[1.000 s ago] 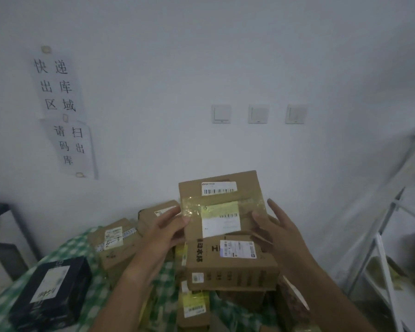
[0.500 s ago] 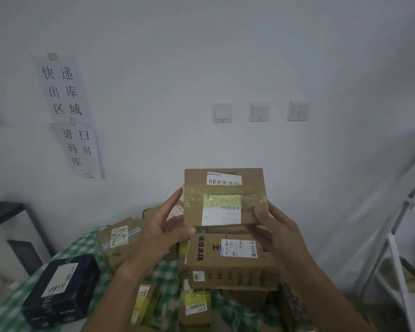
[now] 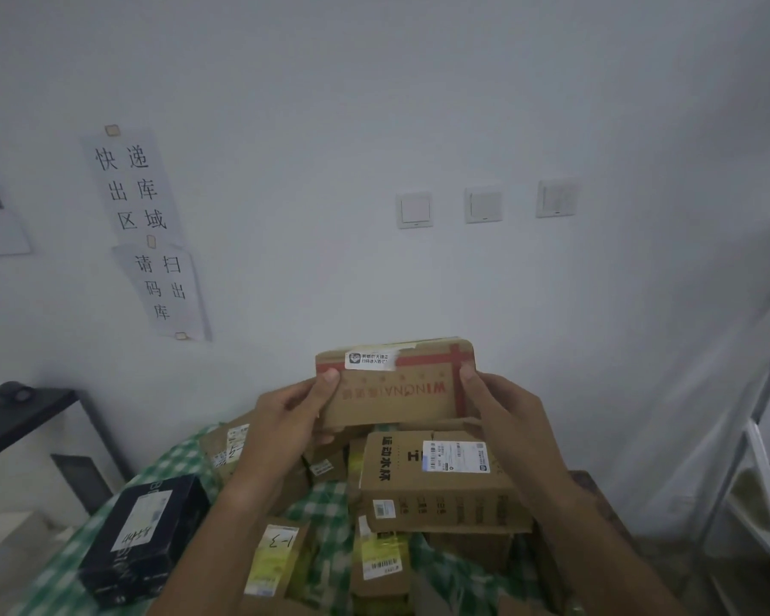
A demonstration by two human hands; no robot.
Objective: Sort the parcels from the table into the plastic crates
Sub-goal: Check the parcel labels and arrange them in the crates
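Both hands — left hand (image 3: 285, 420) and right hand (image 3: 503, 415) — kept a closed grip on the cardboard parcel (image 3: 394, 384) above the desk (image 3: 170, 464), but it had been turned, label side hidden — probably checking its crate.

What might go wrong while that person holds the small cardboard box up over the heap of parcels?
The brown cardboard box with red tape is pinched only at its ends by the left hand and right hand; it might slip onto the long brown carton below. No plastic crate is in view, so the drop spot is unseen.
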